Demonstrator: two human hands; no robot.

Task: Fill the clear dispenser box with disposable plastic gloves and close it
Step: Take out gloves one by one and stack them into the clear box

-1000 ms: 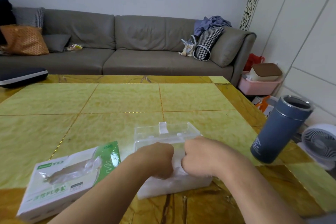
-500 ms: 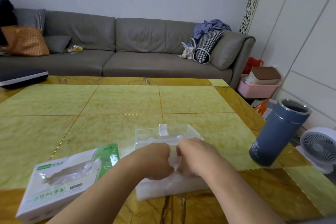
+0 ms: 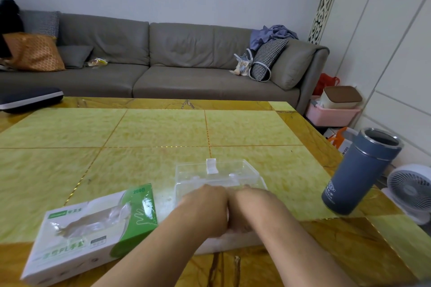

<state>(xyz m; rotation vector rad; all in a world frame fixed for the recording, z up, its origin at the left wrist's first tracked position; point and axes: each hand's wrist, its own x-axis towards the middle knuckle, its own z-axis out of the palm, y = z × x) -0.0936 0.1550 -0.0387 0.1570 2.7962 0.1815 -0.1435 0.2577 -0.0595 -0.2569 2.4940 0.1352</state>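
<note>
We have both hands over the clear dispenser box (image 3: 219,177) near the table's (image 3: 140,133) front edge, the left hand (image 3: 205,212) and right hand (image 3: 250,211) side by side, knuckles up, probably to pack the gloves flat so the lid can shut. The fingers are hidden beneath, so we cannot tell what they grip. The glove carton (image 3: 93,230) lies just left at the front edge, within easy reach.
</note>
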